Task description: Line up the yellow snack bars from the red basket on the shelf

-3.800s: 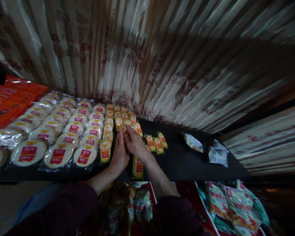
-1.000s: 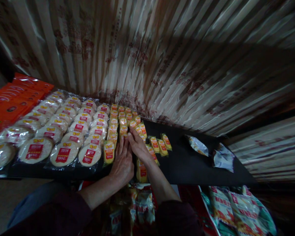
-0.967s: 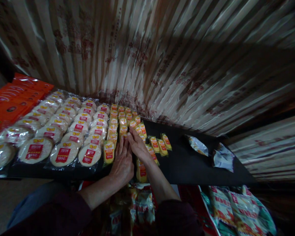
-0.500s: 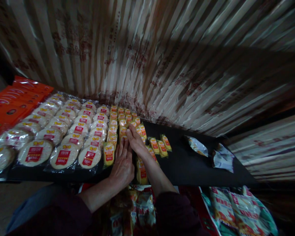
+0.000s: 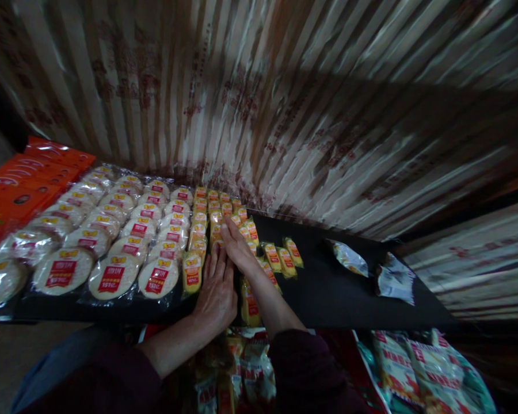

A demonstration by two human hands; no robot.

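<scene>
Both of my hands lie over the rows of small yellow wrapped snacks on a black tabletop [image 5: 328, 299]. My left hand [image 5: 218, 290] rests flat with its fingers stretched forward, covering part of the second row, beside a yellow snack packet [image 5: 192, 272]. Against its fingertips, my right hand [image 5: 237, 244] reaches in from the right, fingers extended over the packets. Another yellow packet [image 5: 250, 305] lies under my right wrist. To the right are a few loose yellow packets [image 5: 286, 261]. What lies directly beneath my palms is hidden.
Rows of round white crackers in clear wrappers [image 5: 114, 278] fill the left side, with orange packets [image 5: 21, 184] beyond. Two silvery packets [image 5: 395, 279] lie at the right. Bags of snacks [image 5: 431, 368] sit below the front edge. A pleated printed curtain [image 5: 259, 103] hangs behind.
The view has shifted very slightly. Both hands keep nearly the same place and pose over the yellow packets, and the packets show no clear movement.
</scene>
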